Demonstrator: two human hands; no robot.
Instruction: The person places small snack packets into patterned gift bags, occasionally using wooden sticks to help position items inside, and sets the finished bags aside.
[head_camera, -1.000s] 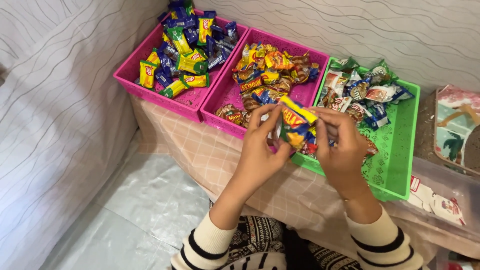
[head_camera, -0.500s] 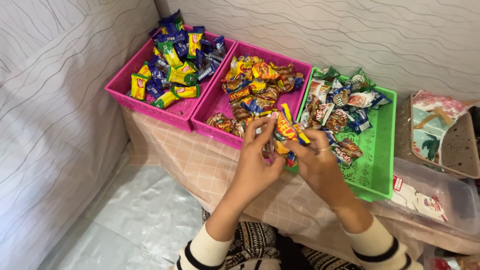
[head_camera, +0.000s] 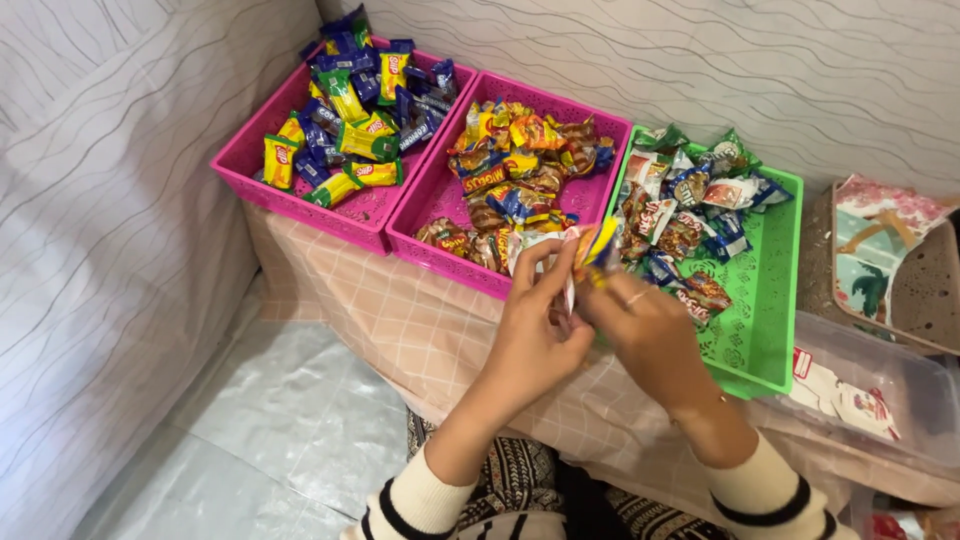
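Pinching 1 yellow-and-blue crinkled candy wrapper (head_camera: 598, 248), left hand (head_camera: 530, 335), right hand (head_camera: 650, 335)

Two pink trays (head_camera: 372, 215), one green tray (head_camera: 770, 300), two hands (head_camera: 535, 335).

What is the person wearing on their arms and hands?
Both arms have cream knitted sleeves with black stripes near the ribbed cuffs: the left sleeve and the right sleeve. The left hand is bare. The right hand wears a thin ring on one of its fingers. No gloves.
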